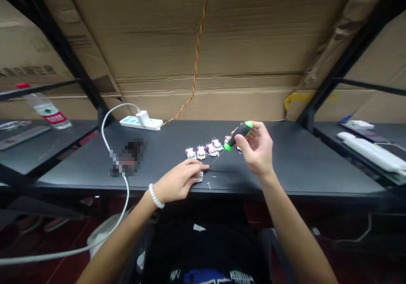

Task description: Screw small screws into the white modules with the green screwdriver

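Observation:
My right hand [258, 148] is closed around the black and green handle of a screwdriver [239, 136]. Its thin shaft slants down and left to the tip of my left index finger. On the table my left hand [180, 178] holds a small white and purple part [200, 176], mostly covered by the fingers. Similar parts stand in a row just beyond: one white and purple part [190, 153] at the left, another [201, 152] beside it, and several more to the right, partly behind my right hand. Small screws [208, 185] lie on the table near my left fingertips.
A white power strip [152, 124] with a plugged-in charger stands at the back left. Its white cable [127, 187] loops over the front edge. A twisted red-yellow wire [197, 55] hangs from above. Black shelf posts flank the dark table [311, 161]; a bottle [52, 113] stands left.

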Tool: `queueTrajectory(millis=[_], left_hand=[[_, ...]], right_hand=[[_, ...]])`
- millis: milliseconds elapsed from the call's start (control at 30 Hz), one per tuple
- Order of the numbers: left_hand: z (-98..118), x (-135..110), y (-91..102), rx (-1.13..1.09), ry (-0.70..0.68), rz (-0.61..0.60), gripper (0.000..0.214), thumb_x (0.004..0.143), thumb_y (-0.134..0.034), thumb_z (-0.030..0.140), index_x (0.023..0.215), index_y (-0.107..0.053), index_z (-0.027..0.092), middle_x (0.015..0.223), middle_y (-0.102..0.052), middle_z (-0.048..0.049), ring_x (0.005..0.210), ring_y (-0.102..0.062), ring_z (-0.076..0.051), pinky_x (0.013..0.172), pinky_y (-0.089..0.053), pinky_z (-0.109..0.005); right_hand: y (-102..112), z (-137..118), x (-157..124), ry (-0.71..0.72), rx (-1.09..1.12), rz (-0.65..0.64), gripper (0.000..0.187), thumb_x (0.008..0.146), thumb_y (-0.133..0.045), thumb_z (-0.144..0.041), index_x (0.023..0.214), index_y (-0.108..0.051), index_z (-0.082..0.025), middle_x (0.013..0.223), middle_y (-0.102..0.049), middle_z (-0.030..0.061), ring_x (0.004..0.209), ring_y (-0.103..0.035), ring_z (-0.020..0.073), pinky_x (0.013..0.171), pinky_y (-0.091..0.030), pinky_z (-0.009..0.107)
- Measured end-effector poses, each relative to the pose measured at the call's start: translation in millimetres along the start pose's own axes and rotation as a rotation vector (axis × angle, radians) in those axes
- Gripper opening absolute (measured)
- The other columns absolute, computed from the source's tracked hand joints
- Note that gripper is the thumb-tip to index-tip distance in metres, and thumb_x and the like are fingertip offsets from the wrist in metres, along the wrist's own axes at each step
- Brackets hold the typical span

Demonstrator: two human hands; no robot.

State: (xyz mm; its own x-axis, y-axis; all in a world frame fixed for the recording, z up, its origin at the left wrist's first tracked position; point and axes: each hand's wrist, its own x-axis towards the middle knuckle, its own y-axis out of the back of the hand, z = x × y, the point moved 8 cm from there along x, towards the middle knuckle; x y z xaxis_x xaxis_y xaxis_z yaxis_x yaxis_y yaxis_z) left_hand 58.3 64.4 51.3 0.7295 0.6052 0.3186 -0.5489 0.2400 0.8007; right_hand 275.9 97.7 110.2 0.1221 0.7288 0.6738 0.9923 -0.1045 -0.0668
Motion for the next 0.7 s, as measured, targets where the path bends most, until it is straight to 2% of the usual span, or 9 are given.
queueTrajectory(millis=[100, 267, 333, 400, 500, 700], left_hand=[[0.6, 0.6, 0.7, -0.022, 0.012, -0.004, 0.043, 0.100, -0.050, 0.011, 0.138, -0.065, 0.023, 0.118, -0.074, -0.0118, 0.127, -0.062, -0.028, 0.113, -0.054, -0.048], [-2.5, 1.2, 0.1, -0.050, 0.026, -0.017, 0.048, 0.101, -0.050, 0.014, 0.147, -0.058, 0.023, 0.102, -0.071, -0.0085, 0.121, -0.062, -0.028, 0.111, -0.055, -0.048], [-2.7, 1.4, 0.4, -0.068, 0.019, -0.014, 0.041, 0.101, -0.050, 0.014, 0.138, -0.064, 0.023, 0.106, -0.073, -0.0094, 0.122, -0.062, -0.028, 0.111, -0.055, -0.048], [-2.1, 1.5, 0.4, -0.084, 0.011, -0.015, 0.028, 0.100, -0.051, 0.013, 0.118, -0.069, 0.023, 0.117, -0.074, -0.0108, 0.125, -0.061, -0.028, 0.112, -0.055, -0.046], [-1.9, 1.5, 0.4, -0.087, 0.019, -0.015, 0.019, 0.099, -0.050, 0.011, 0.095, -0.064, 0.023, 0.131, -0.073, -0.0103, 0.129, -0.059, -0.027, 0.113, -0.054, -0.046], [-1.2, 1.8, -0.4, -0.075, 0.024, -0.023, 0.019, 0.098, -0.048, 0.009, 0.088, -0.056, 0.023, 0.129, -0.073, -0.0089, 0.129, -0.057, -0.027, 0.112, -0.053, -0.046]], right_hand=[[-0.8, 1.9, -0.2, -0.004, -0.007, -0.009, 0.037, 0.089, -0.081, -0.044, 0.109, -0.056, -0.026, 0.095, -0.074, 0.0027, 0.078, -0.078, 0.0205, 0.071, -0.066, 0.035], [-2.6, -0.2, -0.4, -0.014, 0.027, -0.034, 0.038, 0.089, -0.081, -0.047, 0.109, -0.055, -0.026, 0.095, -0.075, 0.0028, 0.077, -0.078, 0.0200, 0.068, -0.066, 0.033], [-5.6, -0.5, -1.0, -0.014, 0.043, -0.068, 0.037, 0.090, -0.080, -0.047, 0.109, -0.055, -0.026, 0.095, -0.075, 0.0028, 0.078, -0.078, 0.0201, 0.068, -0.067, 0.034], [-9.0, 1.3, -2.0, -0.022, 0.054, -0.100, 0.037, 0.091, -0.079, -0.047, 0.111, -0.055, -0.026, 0.097, -0.076, 0.0035, 0.081, -0.078, 0.0207, 0.073, -0.068, 0.036], [-11.8, 5.2, -3.4, -0.038, 0.078, -0.119, 0.040, 0.090, -0.079, -0.047, 0.115, -0.056, -0.025, 0.100, -0.076, 0.0051, 0.087, -0.079, 0.0225, 0.079, -0.069, 0.040], [-10.2, -0.2, -1.7, 0.021, 0.102, -0.146, 0.037, 0.091, -0.078, -0.045, 0.115, -0.057, -0.026, 0.099, -0.076, 0.0039, 0.086, -0.078, 0.0217, 0.079, -0.068, 0.041]])
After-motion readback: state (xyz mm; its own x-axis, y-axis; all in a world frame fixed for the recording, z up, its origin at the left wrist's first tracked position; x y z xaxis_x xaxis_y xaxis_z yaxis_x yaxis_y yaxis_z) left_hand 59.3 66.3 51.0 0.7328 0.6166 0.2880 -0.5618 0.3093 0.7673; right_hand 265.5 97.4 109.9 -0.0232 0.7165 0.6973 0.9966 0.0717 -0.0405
